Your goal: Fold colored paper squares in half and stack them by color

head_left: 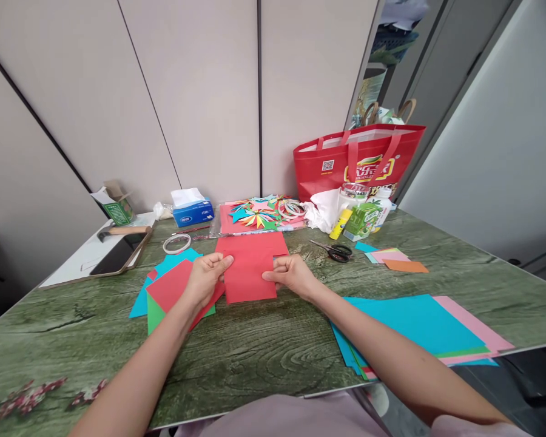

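A folded red paper sheet lies on the green wood-grain table in front of me. My left hand pinches its left edge, fingers closed on the paper. My right hand pinches its right edge the same way. Under my left hand lies a small stack of red, green and blue paper squares. More red paper shows just behind the held sheet.
A stack of blue and pink sheets lies at the right. Scissors, a tape roll, a tissue box, paper stars, bottles and a red bag stand behind. A tray sits at the left.
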